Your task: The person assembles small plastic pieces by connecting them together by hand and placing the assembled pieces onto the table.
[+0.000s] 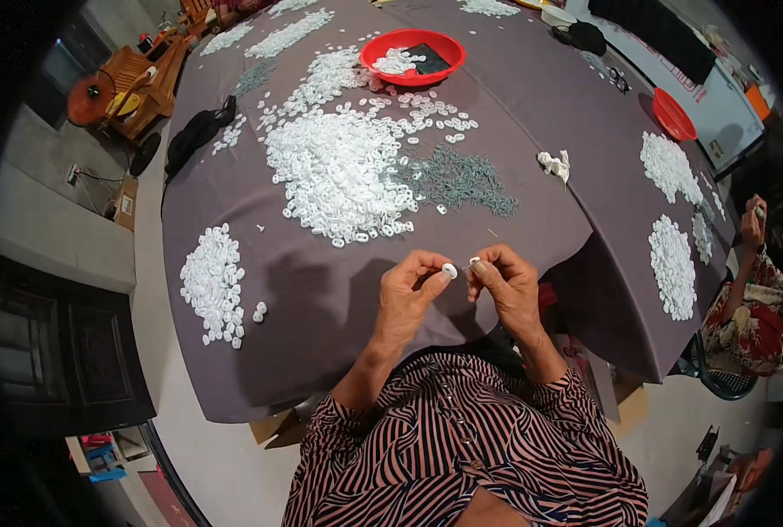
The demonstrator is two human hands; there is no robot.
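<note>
left hand (406, 294) pinches white ring (449, 270) at fingertips

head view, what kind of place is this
Probably a small home workshop for hand assembly: a grey cloth-covered table bears heaps of small white plastic rings, a pile of thin grey metal pins and a red plastic bowl.

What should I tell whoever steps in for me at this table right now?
Left hand pinches a small white ring. Right hand holds a small piece right beside it, too small to identify.
The big heap of white rings and the grey pins lie ahead on the table; a smaller white pile sits left.
Done versus left: cannot tell which piles are finished.
</note>
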